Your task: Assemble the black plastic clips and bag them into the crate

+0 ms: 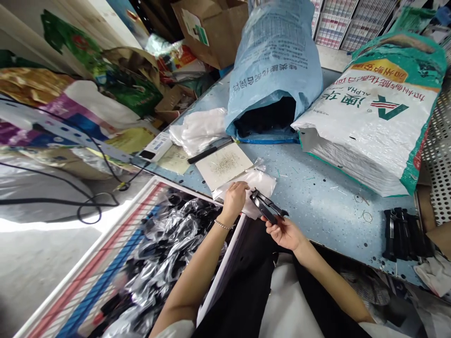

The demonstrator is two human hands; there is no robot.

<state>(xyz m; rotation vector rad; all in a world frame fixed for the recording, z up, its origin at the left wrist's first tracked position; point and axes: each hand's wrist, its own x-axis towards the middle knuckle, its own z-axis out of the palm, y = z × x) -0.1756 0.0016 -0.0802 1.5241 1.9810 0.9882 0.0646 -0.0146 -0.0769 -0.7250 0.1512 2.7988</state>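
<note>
Black hinged part [265,210] gripped by right hand [283,232] above edge of table [317,197], far end toward plastic bag [265,180]. Left hand [236,201], apart from right, pinches bag, presumably steadying film. Crate [105,246] set alongside, likely for short reach.

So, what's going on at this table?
A person's right hand holds a slim black forked object, its far end by whitish translucent plastic bagging. The left hand is at the bagging; whether it grips any is unclear. Long black pieces lie at the blue speckled table's right end.
</note>
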